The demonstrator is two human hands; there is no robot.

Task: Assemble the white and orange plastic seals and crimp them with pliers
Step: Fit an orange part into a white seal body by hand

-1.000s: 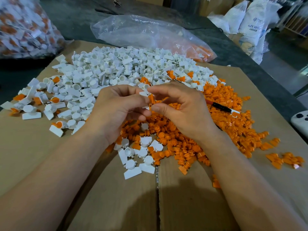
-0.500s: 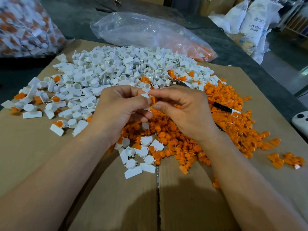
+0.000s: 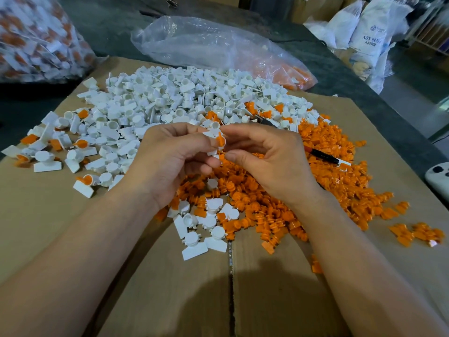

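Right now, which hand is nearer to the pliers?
Right. The right hand lies just left of the pliers and partly covers them. The left hand is farther left, beyond the right one. Both hands hold one seal.

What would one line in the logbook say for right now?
left hand: holds white seal body | right hand: pinches orange insert at it | pliers: lying on orange pile | stage: assembling, not crimped
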